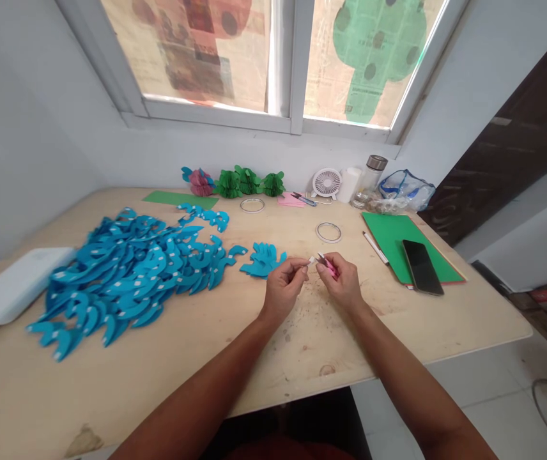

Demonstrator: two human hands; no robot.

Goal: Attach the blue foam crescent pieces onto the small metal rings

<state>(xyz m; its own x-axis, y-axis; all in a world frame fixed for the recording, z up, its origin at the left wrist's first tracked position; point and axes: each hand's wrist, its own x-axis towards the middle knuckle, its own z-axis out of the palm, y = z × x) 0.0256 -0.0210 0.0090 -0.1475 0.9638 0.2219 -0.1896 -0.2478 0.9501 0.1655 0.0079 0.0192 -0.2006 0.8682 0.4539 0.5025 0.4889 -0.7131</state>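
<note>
Both my hands are raised over the middle of the wooden table. My left hand (285, 285) pinches a small white piece (311, 260) at its fingertips. Close beside it, my right hand (343, 281) is closed round a pink-handled tool (331, 269), whose dark tip points toward the white piece. A small pale bit shows near that tip. Just beyond my left hand lies a small stack of blue paper pieces (262, 259). A large heap of curved blue paper pieces (144, 265) with white squares on them spreads over the table's left side.
Two tape rings (328, 232) (252, 205) lie ahead. A phone (422, 267) rests on green sheets (388, 243) at right, beside a white pen (376, 248). Along the wall stand green paper figures (248, 181), a fan (327, 183) and a bottle (370, 181). A white device (19, 284) sits at left.
</note>
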